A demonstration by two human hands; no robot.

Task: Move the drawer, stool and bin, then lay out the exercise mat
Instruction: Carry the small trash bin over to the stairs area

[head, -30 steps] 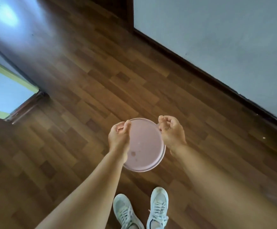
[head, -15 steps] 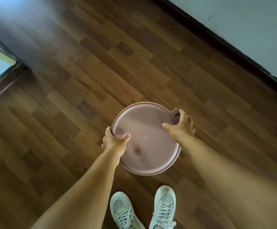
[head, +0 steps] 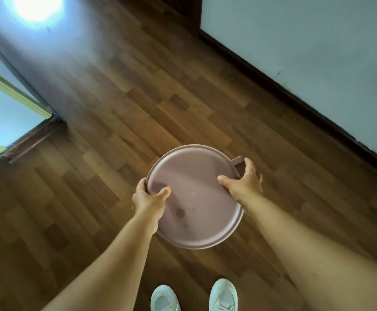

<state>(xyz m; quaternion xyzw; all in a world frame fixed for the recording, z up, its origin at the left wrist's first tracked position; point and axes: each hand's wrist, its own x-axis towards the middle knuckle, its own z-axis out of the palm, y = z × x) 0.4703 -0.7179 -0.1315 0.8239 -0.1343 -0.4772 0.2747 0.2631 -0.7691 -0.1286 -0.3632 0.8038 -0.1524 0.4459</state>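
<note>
While both hands grip its round top, the pink stool point(head: 196, 198) sits between them, seen from straight above so that only the seat and one leg at its far right edge show; whether its feet touch the floor cannot be told. The left hand point(head: 148, 199) is closed on the near left rim, thumb lying on the seat and fingers curled under the edge. The right hand point(head: 242, 184) is clamped on the far right rim, thumb pointing left across the seat and fingers wrapped over the edge beside the leg point(head: 239, 163). A few dark spots mark the seat close to the left hand. Below the hands, at the bottom edge of the view, stand two white shoes point(head: 194, 296), near the stool's near rim but apart from it. The wooden floor point(head: 138, 104) stretches bare ahead of and to the left of the hands. To the right of the right hand, a dark skirting board point(head: 295, 104) runs diagonally along the foot of a pale wall point(head: 317, 52), near the stool's leg side but not touching it. Far left of the left hand, a doorway point(head: 8, 122) with a dark threshold and a yellow-green frame opens off the floor. A bright glare point(head: 37, 7) lies on the boards well ahead of the left hand.
</note>
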